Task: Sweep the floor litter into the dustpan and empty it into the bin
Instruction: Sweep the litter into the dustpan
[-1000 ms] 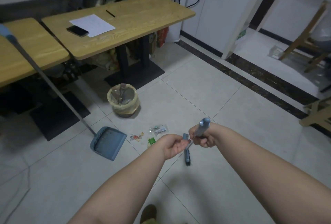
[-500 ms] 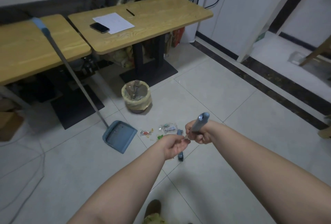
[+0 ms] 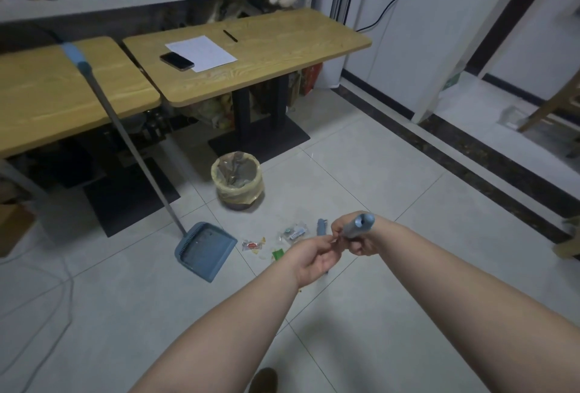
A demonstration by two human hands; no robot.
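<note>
My right hand (image 3: 356,237) grips the blue-grey broom handle (image 3: 359,225) near its top end. The broom head (image 3: 321,226) shows just beyond my hands, on the floor beside the litter. My left hand (image 3: 314,256) is next to the right one, fingertips touching near the handle; what it holds is unclear. Several wrappers (image 3: 273,243) lie on the tiles between my hands and the blue dustpan (image 3: 205,249). The dustpan rests on the floor with its long handle (image 3: 125,138) leaning against the left table. A small bin (image 3: 237,180) lined with a yellowish bag stands behind the litter.
Two wooden tables (image 3: 251,56) on black bases stand behind the bin, one carrying a phone (image 3: 176,61), a sheet of paper and a pen. A shelf runs along the back wall. A cable (image 3: 59,308) lies on the floor at left. Wooden chair legs (image 3: 546,110) show at the right.
The view has shifted, so the tables, bin and dustpan now sit further right and lower in frame. My hands stay together on the broom handle, and the broom head has come closer to the wrappers.
</note>
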